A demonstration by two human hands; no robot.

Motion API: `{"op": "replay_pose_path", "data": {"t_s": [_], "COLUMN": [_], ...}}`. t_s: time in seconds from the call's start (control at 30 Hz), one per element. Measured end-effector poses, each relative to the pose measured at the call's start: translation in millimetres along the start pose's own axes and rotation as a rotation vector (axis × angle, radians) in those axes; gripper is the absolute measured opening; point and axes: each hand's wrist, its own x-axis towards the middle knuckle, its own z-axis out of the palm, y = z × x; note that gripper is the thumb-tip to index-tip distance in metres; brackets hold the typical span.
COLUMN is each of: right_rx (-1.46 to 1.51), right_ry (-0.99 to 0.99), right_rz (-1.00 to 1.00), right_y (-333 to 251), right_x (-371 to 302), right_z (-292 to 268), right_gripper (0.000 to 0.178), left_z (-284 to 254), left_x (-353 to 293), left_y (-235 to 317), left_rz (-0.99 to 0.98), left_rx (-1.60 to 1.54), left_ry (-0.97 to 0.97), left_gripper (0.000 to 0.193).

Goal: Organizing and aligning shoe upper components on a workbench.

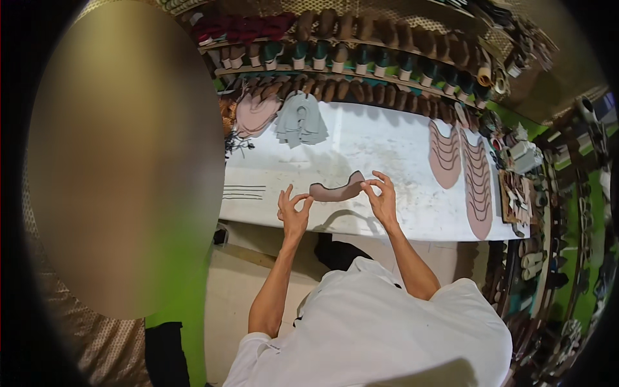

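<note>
Between my two hands, above the white worktable (284, 164), hangs a curved pinkish-brown shoe upper piece (338, 193) with a dark strip along its inner edge. My left hand (294, 209) pinches its left end between thumb and fingertip, the other fingers raised. At its higher right end, my right hand (382, 197) grips it the same way. To the left of my left hand, several thin dark strips (245, 192) lie side by side on the table. Two overlapping rows of similar pink pieces (445, 155) (478, 193) are laid out at the right.
Grey cut pieces (301, 121) and pink cut pieces (256, 115) are stacked at the table's far left. Shelves of shoe lasts (361, 58) line the back. Tools and small items (516, 155) crowd the right edge. A large blurred area covers the left.
</note>
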Motion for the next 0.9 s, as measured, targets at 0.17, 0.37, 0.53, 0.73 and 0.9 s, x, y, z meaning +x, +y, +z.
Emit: {"op": "replay_pose_path", "data": {"t_s": [0.17,0.37,0.53,0.73,0.9], "right_rx": [-0.036,-0.119,-0.211,-0.279,-0.382], "right_ry": [0.039,0.117,0.156,0.221,0.242], "right_rz": [0.057,0.137,0.206,0.238,0.226], "right_y": [27.6,74.2,102.8,148.7,183.3], "right_x": [-55.6,-111.6,-133.3,-115.6,-67.6], "right_z": [-72.4,-151.7,-209.0,-266.9,-306.4], "right_gripper": [0.028,0.025,0.029,0.026,0.019], "left_z": [44.7,106.2,159.5,238.4,315.2], "left_x": [-65.0,-126.9,-148.3,-135.3,-107.2], "left_y": [23.6,43.8,44.3,72.1,101.6], "left_rz": [-0.012,0.003,0.097,0.135,0.167], "left_rx": [0.000,0.087,0.079,0.146,0.212], "left_ry": [-0.090,-0.273,-0.358,-0.457,-0.400], "left_gripper": [0.032,0.027,0.021,0.018,0.013]}}
